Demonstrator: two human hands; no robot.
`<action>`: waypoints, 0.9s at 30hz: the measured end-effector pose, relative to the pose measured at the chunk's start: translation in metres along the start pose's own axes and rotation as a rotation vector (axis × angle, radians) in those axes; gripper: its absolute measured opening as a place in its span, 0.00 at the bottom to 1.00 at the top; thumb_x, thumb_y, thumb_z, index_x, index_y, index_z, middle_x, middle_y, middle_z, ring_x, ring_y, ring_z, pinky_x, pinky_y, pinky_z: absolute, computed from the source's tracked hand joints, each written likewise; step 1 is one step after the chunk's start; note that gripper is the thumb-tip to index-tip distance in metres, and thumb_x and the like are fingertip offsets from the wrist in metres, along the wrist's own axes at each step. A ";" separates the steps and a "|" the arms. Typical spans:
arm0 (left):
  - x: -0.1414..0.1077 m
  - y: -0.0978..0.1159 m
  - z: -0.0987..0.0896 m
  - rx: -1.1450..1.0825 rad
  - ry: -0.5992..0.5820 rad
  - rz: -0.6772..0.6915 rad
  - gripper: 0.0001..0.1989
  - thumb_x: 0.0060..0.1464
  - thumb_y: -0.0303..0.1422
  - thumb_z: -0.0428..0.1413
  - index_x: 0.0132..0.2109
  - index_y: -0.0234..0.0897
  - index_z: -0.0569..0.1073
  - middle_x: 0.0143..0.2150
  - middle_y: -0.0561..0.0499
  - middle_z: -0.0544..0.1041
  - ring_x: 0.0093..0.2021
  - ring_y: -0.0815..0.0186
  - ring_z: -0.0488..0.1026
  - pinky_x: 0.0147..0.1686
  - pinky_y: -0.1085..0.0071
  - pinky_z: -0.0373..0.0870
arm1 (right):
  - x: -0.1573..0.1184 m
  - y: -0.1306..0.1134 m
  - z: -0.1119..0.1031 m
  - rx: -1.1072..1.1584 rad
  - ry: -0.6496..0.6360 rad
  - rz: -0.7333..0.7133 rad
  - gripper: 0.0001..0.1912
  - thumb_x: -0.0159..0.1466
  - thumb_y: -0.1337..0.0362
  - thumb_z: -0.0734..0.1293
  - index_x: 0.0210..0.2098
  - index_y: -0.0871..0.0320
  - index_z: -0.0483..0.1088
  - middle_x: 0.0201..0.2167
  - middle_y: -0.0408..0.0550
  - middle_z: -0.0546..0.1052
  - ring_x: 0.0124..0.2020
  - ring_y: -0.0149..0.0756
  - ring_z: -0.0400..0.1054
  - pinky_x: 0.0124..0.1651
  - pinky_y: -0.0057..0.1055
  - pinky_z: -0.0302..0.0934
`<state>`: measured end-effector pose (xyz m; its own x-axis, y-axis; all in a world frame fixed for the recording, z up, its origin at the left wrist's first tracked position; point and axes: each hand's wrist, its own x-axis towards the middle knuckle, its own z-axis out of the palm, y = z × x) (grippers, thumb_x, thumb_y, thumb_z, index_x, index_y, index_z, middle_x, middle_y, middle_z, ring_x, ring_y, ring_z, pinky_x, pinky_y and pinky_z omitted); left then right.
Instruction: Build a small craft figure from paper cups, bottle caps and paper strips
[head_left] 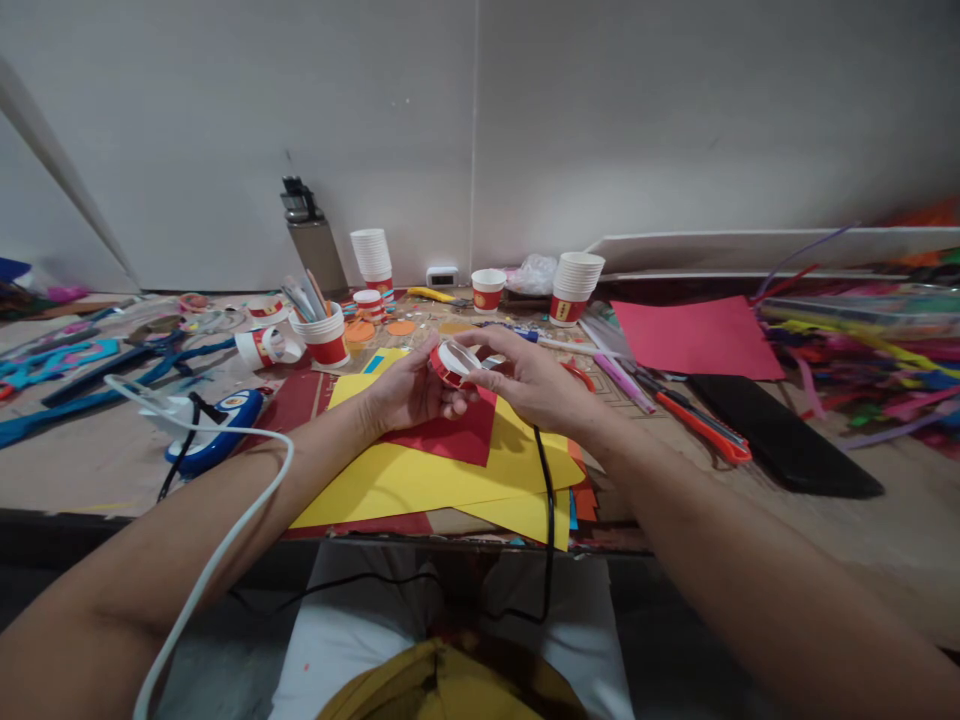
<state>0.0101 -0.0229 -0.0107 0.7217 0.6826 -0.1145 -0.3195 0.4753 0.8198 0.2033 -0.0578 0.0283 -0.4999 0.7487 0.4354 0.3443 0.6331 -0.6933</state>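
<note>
The cup ring point(455, 362) is a short red and white piece of a paper cup, and it sits in the middle of the frame, held up just above the table. The left hand point(405, 392) wraps around its left side, with the thumb on top and the fingers curled under. The right hand point(529, 385) pinches its right side with the fingertips. Both hands are closed on it.

Right under the hands lies a red paper square point(457, 435). It rests on top of big yellow paper sheets point(420, 480) that reach down to the near edge of the table point(90, 460). A black cord point(549, 500) runs down over the yellow paper, below the right hand.

To the right of the right hand lies an orange cutter knife point(701, 425), and next to it a black flat case point(780, 435). Above those is a red paper sheet point(697, 338).

To the left of the left hand is a blue and white tool point(217, 430) with a white cord point(225, 520) looping down to the lower left of the frame.

Further up, a cup with pens point(322, 335) stands left of the middle. One stack of paper cups point(373, 258) stands by the wall, beside a metal bottle point(315, 245). Another cup stack point(574, 287) stands up and to the right of the hands. Bright fuzzy wires point(862, 370) fill the far right.
</note>
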 end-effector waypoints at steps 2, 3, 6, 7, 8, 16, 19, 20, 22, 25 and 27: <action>0.000 0.000 0.001 0.001 0.002 -0.005 0.33 0.61 0.54 0.39 0.40 0.29 0.75 0.31 0.40 0.79 0.26 0.65 0.76 0.27 0.72 0.72 | 0.000 0.000 0.001 0.008 0.007 0.007 0.15 0.63 0.66 0.65 0.50 0.51 0.69 0.52 0.48 0.72 0.50 0.37 0.67 0.48 0.38 0.68; -0.001 0.000 0.001 0.001 0.002 -0.006 0.33 0.61 0.54 0.39 0.40 0.29 0.75 0.30 0.40 0.79 0.26 0.65 0.76 0.27 0.72 0.72 | 0.000 0.000 0.001 0.014 0.011 0.009 0.16 0.63 0.66 0.65 0.50 0.52 0.69 0.52 0.49 0.71 0.50 0.38 0.67 0.48 0.38 0.68; -0.001 0.000 0.002 0.002 -0.002 0.000 0.33 0.60 0.55 0.39 0.40 0.29 0.75 0.29 0.42 0.78 0.26 0.65 0.76 0.26 0.72 0.71 | -0.001 0.001 0.002 0.034 0.018 0.012 0.17 0.62 0.67 0.66 0.50 0.53 0.69 0.53 0.50 0.71 0.50 0.38 0.67 0.48 0.40 0.68; -0.001 0.000 0.002 0.003 -0.004 0.003 0.33 0.60 0.55 0.39 0.40 0.30 0.75 0.29 0.42 0.78 0.26 0.65 0.76 0.26 0.72 0.71 | -0.001 0.001 0.002 0.043 0.020 0.014 0.17 0.62 0.67 0.66 0.50 0.53 0.69 0.53 0.50 0.71 0.51 0.39 0.67 0.48 0.40 0.68; -0.001 0.001 0.002 0.004 -0.006 0.005 0.33 0.60 0.55 0.39 0.40 0.30 0.75 0.29 0.42 0.78 0.26 0.65 0.76 0.26 0.72 0.71 | -0.001 0.001 0.002 0.051 0.023 0.016 0.17 0.62 0.67 0.66 0.50 0.53 0.68 0.53 0.50 0.71 0.51 0.39 0.67 0.49 0.40 0.68; 0.000 0.001 -0.002 0.029 -0.025 0.005 0.32 0.59 0.55 0.42 0.41 0.29 0.75 0.29 0.42 0.78 0.26 0.64 0.76 0.26 0.72 0.72 | -0.001 0.000 0.002 0.071 0.028 0.018 0.19 0.60 0.69 0.66 0.51 0.53 0.68 0.55 0.49 0.70 0.53 0.39 0.67 0.50 0.40 0.68; 0.000 0.001 -0.002 0.034 -0.026 0.013 0.31 0.59 0.54 0.42 0.41 0.29 0.74 0.30 0.42 0.78 0.26 0.64 0.76 0.26 0.72 0.72 | -0.002 -0.001 0.002 0.062 0.024 0.024 0.20 0.60 0.70 0.67 0.51 0.53 0.68 0.56 0.50 0.70 0.53 0.39 0.67 0.50 0.40 0.68; 0.000 0.002 -0.002 0.031 -0.026 0.015 0.30 0.60 0.54 0.42 0.41 0.29 0.74 0.30 0.42 0.78 0.26 0.64 0.76 0.27 0.72 0.72 | -0.002 -0.001 0.002 0.058 0.026 0.026 0.20 0.60 0.70 0.67 0.51 0.53 0.68 0.56 0.50 0.70 0.53 0.39 0.67 0.50 0.40 0.68; -0.001 0.002 -0.001 0.027 -0.027 0.012 0.30 0.61 0.53 0.41 0.42 0.29 0.74 0.30 0.42 0.78 0.26 0.63 0.76 0.27 0.71 0.72 | -0.002 0.000 0.002 0.053 0.030 0.030 0.20 0.60 0.69 0.67 0.51 0.53 0.68 0.56 0.49 0.70 0.53 0.39 0.67 0.51 0.41 0.67; -0.001 0.002 0.000 0.024 -0.022 0.019 0.30 0.61 0.52 0.41 0.42 0.28 0.74 0.30 0.41 0.78 0.27 0.63 0.76 0.27 0.71 0.72 | -0.002 0.001 0.002 0.058 0.034 0.027 0.20 0.60 0.69 0.67 0.52 0.51 0.68 0.56 0.48 0.70 0.54 0.40 0.66 0.51 0.41 0.67; -0.001 0.002 -0.001 0.028 -0.018 0.023 0.30 0.61 0.52 0.41 0.43 0.28 0.74 0.30 0.41 0.77 0.27 0.63 0.75 0.27 0.71 0.71 | -0.002 0.002 0.002 0.066 0.035 0.022 0.20 0.60 0.69 0.67 0.51 0.50 0.69 0.56 0.48 0.70 0.54 0.40 0.66 0.51 0.41 0.68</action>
<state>0.0082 -0.0224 -0.0092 0.7255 0.6829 -0.0858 -0.3187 0.4438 0.8376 0.2031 -0.0583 0.0245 -0.4641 0.7696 0.4386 0.3014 0.6028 -0.7388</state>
